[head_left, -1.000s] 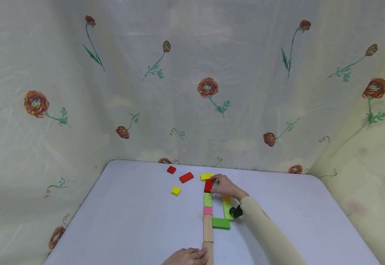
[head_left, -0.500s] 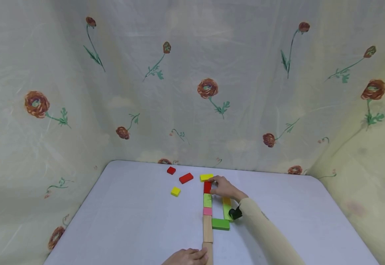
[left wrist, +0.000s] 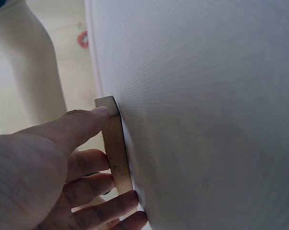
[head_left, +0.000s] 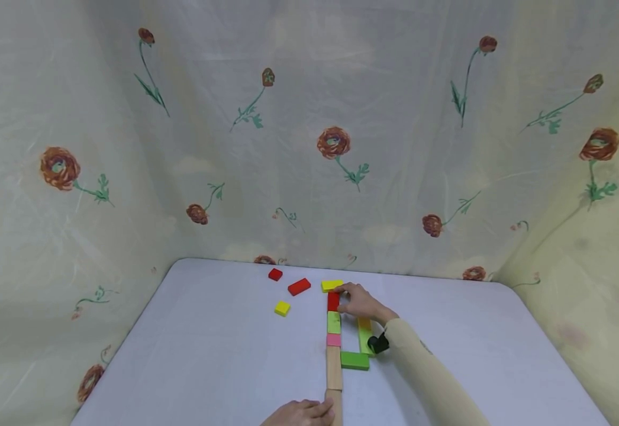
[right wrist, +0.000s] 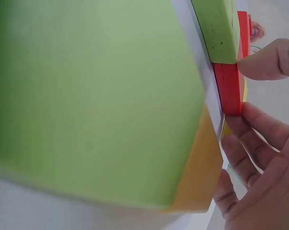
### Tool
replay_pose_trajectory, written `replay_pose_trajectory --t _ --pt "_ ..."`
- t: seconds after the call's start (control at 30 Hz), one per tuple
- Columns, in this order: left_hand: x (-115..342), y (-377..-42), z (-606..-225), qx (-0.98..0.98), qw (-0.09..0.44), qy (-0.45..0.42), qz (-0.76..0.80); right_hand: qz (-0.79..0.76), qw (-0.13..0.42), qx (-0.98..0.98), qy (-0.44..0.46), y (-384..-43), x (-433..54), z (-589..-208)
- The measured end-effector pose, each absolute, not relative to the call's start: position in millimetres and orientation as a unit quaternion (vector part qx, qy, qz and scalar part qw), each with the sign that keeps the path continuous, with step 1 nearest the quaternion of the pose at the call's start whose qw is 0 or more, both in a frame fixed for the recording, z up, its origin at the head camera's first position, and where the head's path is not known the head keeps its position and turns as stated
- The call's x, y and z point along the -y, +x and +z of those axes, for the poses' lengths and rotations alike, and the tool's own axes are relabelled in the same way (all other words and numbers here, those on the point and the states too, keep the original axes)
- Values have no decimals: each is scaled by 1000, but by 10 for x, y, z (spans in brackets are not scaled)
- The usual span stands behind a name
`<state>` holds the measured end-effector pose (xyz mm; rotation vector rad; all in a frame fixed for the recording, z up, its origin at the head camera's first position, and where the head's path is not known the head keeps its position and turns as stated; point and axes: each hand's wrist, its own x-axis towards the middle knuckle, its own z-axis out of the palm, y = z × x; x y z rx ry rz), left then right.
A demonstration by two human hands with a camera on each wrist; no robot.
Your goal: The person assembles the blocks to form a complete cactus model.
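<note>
In the head view my right hand (head_left: 364, 303) pinches a red block (head_left: 333, 301) lengthwise, with the thumb at its near end and a finger at its far end. The red block lies at the far end of a row, against a light green block (head_left: 333, 322). Nearer come a pink block (head_left: 333, 339) and a plain wooden block (head_left: 334, 368). At the near end my left hand (head_left: 300, 413) holds a second wooden block (left wrist: 116, 148), its thumb on the end face and fingers along the side. A yellow block (head_left: 332, 286) sits just beyond the red one.
A green block (head_left: 354, 360) lies across, right of the row. Beyond it lies a light green block (head_left: 364, 342) with an orange block (head_left: 364, 324) at its far end, partly behind my wrist. Loose to the left are two red blocks, a longer one (head_left: 299, 287) included, and a yellow one (head_left: 282, 308).
The red block in my right hand has shifted slightly left and nearer, and now lines up with the row. The left hand has stayed in place.
</note>
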<state>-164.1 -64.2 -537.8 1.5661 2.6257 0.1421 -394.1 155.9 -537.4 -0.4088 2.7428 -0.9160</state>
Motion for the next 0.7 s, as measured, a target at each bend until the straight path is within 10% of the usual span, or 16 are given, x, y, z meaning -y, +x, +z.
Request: replay_pose_trajectory --t 0.7 --pt "634 -1641 -5380 -849 15 527 41 -401 48 -908 -116 -3800 -1741 -5145"
